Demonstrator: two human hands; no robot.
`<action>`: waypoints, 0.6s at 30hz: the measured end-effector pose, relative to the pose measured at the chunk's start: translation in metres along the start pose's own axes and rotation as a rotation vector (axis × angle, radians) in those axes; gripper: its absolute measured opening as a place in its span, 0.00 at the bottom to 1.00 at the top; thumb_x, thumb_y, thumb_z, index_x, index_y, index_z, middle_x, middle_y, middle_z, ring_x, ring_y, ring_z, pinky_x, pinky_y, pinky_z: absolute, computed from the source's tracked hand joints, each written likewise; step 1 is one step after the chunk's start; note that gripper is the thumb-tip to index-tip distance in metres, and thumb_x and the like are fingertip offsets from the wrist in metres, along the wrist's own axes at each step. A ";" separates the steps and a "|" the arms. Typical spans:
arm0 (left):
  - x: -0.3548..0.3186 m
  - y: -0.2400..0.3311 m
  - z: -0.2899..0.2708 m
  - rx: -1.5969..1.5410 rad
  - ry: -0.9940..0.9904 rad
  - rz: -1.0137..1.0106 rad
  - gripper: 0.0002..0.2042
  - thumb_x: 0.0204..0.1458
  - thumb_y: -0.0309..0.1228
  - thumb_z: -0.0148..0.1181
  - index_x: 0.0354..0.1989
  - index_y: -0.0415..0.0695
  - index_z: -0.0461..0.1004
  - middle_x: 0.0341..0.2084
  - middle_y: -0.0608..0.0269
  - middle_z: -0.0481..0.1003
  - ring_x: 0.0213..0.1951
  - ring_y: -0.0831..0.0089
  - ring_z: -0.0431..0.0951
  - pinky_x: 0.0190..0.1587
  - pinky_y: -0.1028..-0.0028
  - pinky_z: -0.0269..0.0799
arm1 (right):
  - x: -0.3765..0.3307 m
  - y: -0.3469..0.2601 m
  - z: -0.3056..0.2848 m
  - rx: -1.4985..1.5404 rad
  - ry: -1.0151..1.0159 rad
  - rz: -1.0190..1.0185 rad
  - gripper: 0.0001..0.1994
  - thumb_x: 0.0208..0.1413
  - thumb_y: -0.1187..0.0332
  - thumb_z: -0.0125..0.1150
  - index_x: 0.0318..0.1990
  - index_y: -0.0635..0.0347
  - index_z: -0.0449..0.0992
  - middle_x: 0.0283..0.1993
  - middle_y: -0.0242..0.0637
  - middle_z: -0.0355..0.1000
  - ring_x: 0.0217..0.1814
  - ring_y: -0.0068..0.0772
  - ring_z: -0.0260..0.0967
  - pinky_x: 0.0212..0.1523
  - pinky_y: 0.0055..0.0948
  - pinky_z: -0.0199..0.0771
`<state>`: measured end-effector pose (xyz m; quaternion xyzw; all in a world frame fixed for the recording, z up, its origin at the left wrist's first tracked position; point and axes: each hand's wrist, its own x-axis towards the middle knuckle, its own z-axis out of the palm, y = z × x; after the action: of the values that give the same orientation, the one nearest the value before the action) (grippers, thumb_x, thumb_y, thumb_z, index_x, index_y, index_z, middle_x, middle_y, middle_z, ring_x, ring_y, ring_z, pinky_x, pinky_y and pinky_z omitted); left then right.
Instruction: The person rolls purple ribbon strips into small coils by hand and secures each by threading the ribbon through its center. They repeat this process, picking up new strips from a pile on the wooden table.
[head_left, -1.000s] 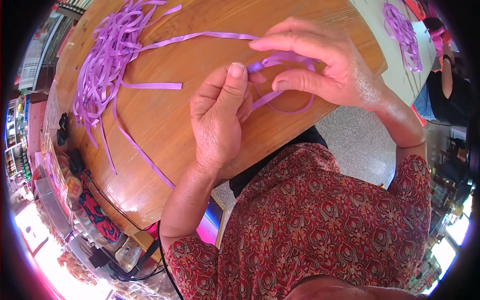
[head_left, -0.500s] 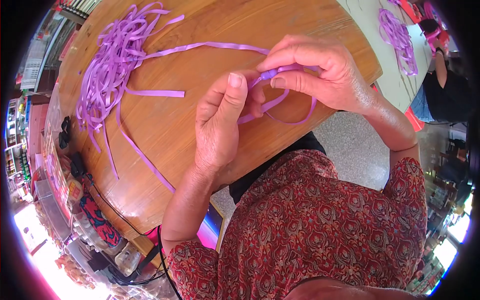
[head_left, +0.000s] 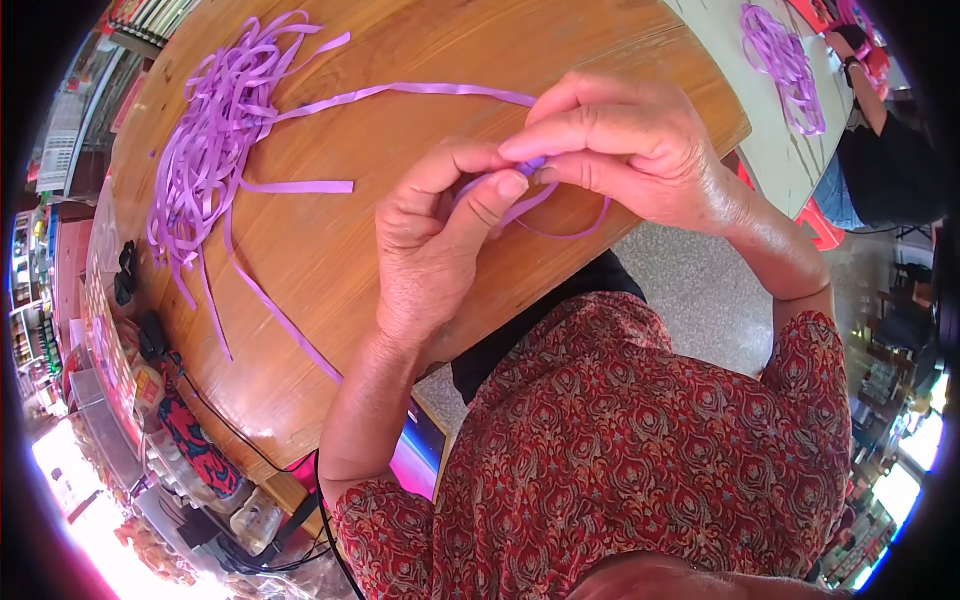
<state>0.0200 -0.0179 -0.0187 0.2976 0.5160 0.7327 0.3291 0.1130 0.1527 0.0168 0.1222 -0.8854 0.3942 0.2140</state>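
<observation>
Between my two hands, above the near edge of the wooden table, is a small purple clasp (head_left: 532,165) joined to a purple ribbon (head_left: 440,89). My right hand (head_left: 635,150) pinches the clasp and ribbon between thumb and fingers. Thumb and fingers of my left hand (head_left: 435,235) close in on the other side; they meet at the ribbon, and the fingertips partly hide the clasp. A loop of the ribbon hangs below my hands. At the far left, a tangled heap of purple ribbons (head_left: 215,150) lies on the table, with loose ends trailing across the wood.
The wooden table (head_left: 420,40) curves away at the right. Beside it stands a pale table (head_left: 740,60) bearing another purple ribbon bundle (head_left: 785,75), where another person's arm (head_left: 868,95) reaches in. Dark sunglasses (head_left: 126,272) and a black cable (head_left: 225,420) lie along the left edge.
My left thumb and fingers have closed in toward the clasp, which is now more covered. Both hands are nearer together. The whole view has shifted slightly.
</observation>
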 end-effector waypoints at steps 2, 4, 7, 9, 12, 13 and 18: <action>0.001 0.005 0.001 -0.020 0.020 0.018 0.07 0.51 0.19 0.55 0.39 0.39 0.72 0.33 0.68 0.72 0.34 0.82 0.71 0.38 0.81 0.70 | 0.002 -0.002 0.001 -0.010 0.020 0.020 0.13 0.43 0.76 0.64 0.40 0.60 0.77 0.34 0.36 0.72 0.35 0.31 0.72 0.33 0.25 0.71; 0.003 0.004 -0.001 -0.039 0.041 0.039 0.08 0.51 0.18 0.55 0.39 0.39 0.72 0.33 0.67 0.72 0.35 0.82 0.71 0.39 0.81 0.69 | 0.002 -0.004 0.000 0.002 0.021 0.036 0.13 0.43 0.76 0.64 0.40 0.61 0.77 0.34 0.36 0.72 0.35 0.30 0.72 0.33 0.24 0.71; 0.005 0.000 -0.005 0.150 -0.019 0.179 0.08 0.50 0.17 0.56 0.39 0.38 0.72 0.32 0.66 0.71 0.36 0.81 0.71 0.41 0.81 0.69 | 0.002 -0.003 -0.002 0.004 0.009 0.038 0.13 0.43 0.77 0.64 0.40 0.62 0.77 0.34 0.36 0.72 0.35 0.30 0.72 0.33 0.24 0.71; 0.005 0.002 -0.004 0.116 -0.059 0.182 0.08 0.49 0.17 0.56 0.39 0.38 0.72 0.32 0.66 0.71 0.36 0.81 0.71 0.41 0.81 0.69 | 0.003 -0.004 -0.003 -0.005 -0.006 0.028 0.13 0.43 0.77 0.64 0.40 0.62 0.76 0.34 0.37 0.72 0.35 0.30 0.71 0.33 0.23 0.71; 0.003 0.005 -0.002 0.063 -0.046 0.156 0.09 0.49 0.16 0.56 0.39 0.38 0.72 0.33 0.66 0.71 0.36 0.81 0.72 0.41 0.81 0.69 | 0.003 -0.005 -0.002 -0.008 -0.004 0.018 0.13 0.43 0.78 0.63 0.40 0.62 0.77 0.34 0.37 0.72 0.35 0.30 0.71 0.33 0.23 0.71; 0.003 0.006 -0.002 0.063 -0.046 0.155 0.09 0.49 0.16 0.56 0.39 0.38 0.72 0.33 0.66 0.71 0.36 0.81 0.72 0.41 0.81 0.69 | 0.003 -0.004 -0.002 -0.007 0.003 0.006 0.13 0.43 0.78 0.63 0.39 0.62 0.77 0.34 0.37 0.72 0.35 0.30 0.71 0.33 0.23 0.71; 0.001 0.011 -0.002 -0.048 -0.029 -0.139 0.06 0.55 0.24 0.53 0.40 0.38 0.72 0.26 0.70 0.70 0.29 0.84 0.68 0.34 0.85 0.66 | 0.003 -0.005 -0.004 0.009 -0.001 0.009 0.12 0.43 0.79 0.63 0.39 0.62 0.77 0.34 0.37 0.71 0.35 0.30 0.71 0.33 0.23 0.71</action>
<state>0.0158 -0.0211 -0.0090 0.2636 0.5128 0.7161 0.3935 0.1137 0.1527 0.0234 0.1196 -0.8842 0.3992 0.2110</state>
